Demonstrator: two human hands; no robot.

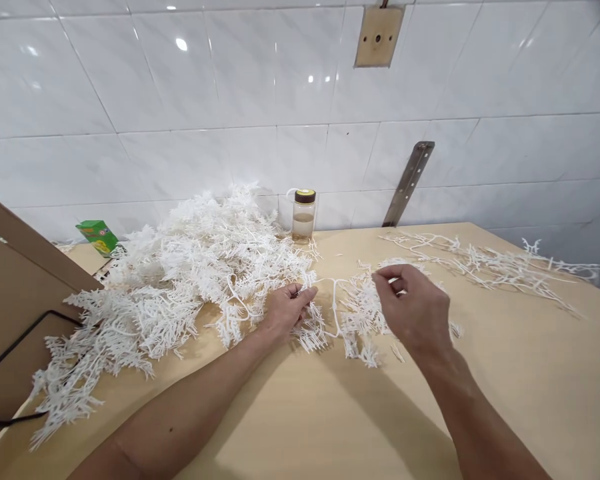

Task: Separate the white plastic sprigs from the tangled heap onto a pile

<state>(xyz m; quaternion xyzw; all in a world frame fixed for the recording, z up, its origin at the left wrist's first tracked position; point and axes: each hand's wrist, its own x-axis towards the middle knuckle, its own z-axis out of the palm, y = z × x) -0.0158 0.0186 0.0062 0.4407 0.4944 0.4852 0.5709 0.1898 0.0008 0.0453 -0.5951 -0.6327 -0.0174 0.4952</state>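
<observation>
Between my hands a white plastic branch (335, 303) with thin side stems runs over the table. My left hand (289, 308) is closed, thumb against fingers, on the left part of this branch, beside the big pile of white branching sprigs (205, 260). Above a smaller heap of white sprigs (365, 303), my right hand (414, 303) is raised with thumb and fingertips pinched together. Whatever lies in that pinch is too small to make out.
Bare white stems (500, 267) lie at the right on the wooden table (530, 373). A bottle with a dark lid (304, 217) and a green box (99, 237) stand near the tiled wall. A brown cardboard panel (25, 293) borders the left side. A metal bracket (409, 183) leans against the wall.
</observation>
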